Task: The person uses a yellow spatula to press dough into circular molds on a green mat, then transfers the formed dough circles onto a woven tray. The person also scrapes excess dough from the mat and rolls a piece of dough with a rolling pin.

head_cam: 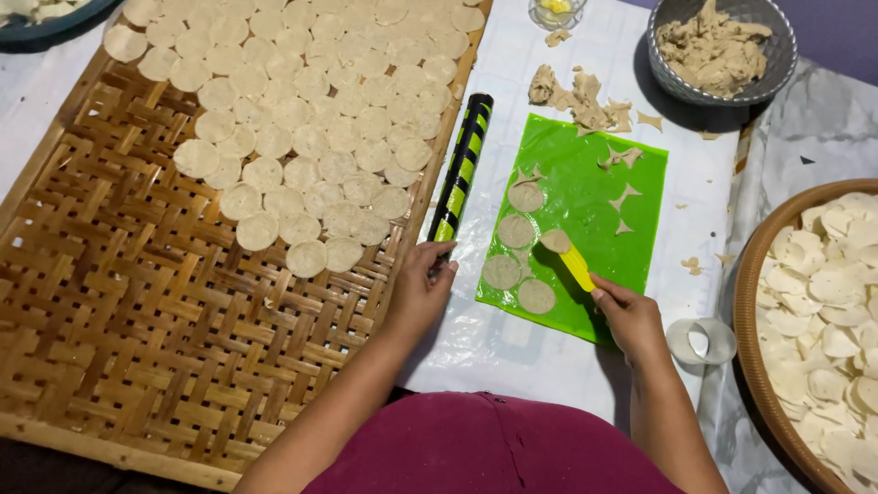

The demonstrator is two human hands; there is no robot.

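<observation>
My right hand (629, 317) grips a yellow spatula (575, 264) whose tip lifts a thin dough disc (554, 241) off a green plastic sheet (594, 187). Several more cut discs (517, 231) lie on the sheet's left side, with small dough trimmings (625, 157) near its top. My left hand (420, 288) rests at the sheet's left edge, fingers curled on the near end of a black and green rolling pin (462, 167).
A large woven bamboo tray (137, 311) on the left carries many dough discs (311, 110). A round basket (752, 320) of discs stands at the right. A grey bowl (768, 69) of dough sits at the back, scraps (585, 101) before it, a round cutter (700, 340) beside my right hand.
</observation>
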